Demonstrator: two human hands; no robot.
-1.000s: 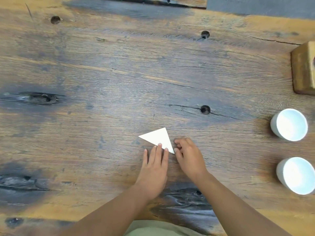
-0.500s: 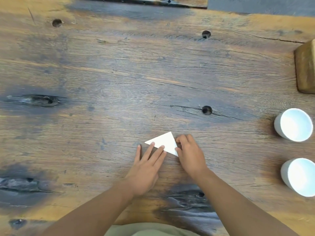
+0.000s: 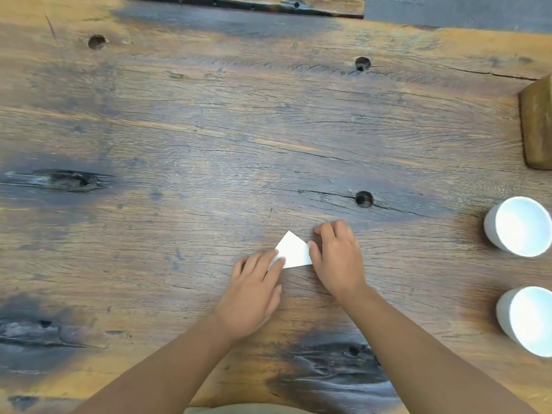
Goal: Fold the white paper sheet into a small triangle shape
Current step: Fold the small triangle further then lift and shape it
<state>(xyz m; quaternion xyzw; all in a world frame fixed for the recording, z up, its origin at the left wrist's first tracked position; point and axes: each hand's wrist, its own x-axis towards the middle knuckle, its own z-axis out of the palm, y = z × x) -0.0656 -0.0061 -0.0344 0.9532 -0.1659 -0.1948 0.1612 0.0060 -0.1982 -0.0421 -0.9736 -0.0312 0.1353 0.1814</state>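
Observation:
The white paper (image 3: 294, 250), folded into a small triangle, lies flat on the wooden table (image 3: 209, 144) just in front of me. My left hand (image 3: 254, 289) rests palm down with its fingertips pressing the paper's left corner. My right hand (image 3: 337, 258) covers the paper's right corner, fingers curled over its edge and thumb on the sheet. Both corners under the fingers are hidden; only the middle and the upper tip show.
Two white cups stand at the right edge, one (image 3: 519, 227) farther and one (image 3: 527, 319) nearer. A wooden block (image 3: 537, 124) sits at the far right. The tabletop has several knot holes, such as one (image 3: 363, 199) just beyond the paper.
The paper has turned and shifted slightly right. My right hand moved up over its right corner, and my left fingertips slid onto its left corner.

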